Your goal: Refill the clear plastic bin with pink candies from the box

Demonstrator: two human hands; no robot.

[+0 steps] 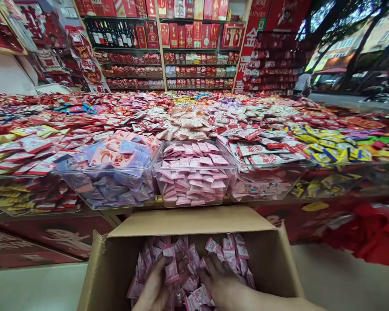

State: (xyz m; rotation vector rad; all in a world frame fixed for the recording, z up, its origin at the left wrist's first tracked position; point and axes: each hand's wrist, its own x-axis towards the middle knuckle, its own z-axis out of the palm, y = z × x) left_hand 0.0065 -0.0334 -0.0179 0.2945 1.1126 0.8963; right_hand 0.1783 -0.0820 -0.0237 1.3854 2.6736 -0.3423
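Both of my hands are inside an open cardboard box [194, 221] that holds many small pink candy packets [199, 297]. My left hand [157, 278] curls round a pink candy packet [171, 264], which shows between thumb and fingers. Slightly blurred, my right hand [220, 276] lies palm down on the packets, its fingers extended and their tips partly sunk among them. Just beyond the box stands a clear plastic bin [194, 169] heaped with similar pink packets in neat layers.
Beside that bin, another clear bin [106, 168] holds purple and pink packets, and one on the right [266, 166] holds red-and-white packets. Mounds of candy [191, 123] cover the display behind. Shelves [162, 52] carry bottles and red boxes. Red cloth [369, 237] hangs at right.
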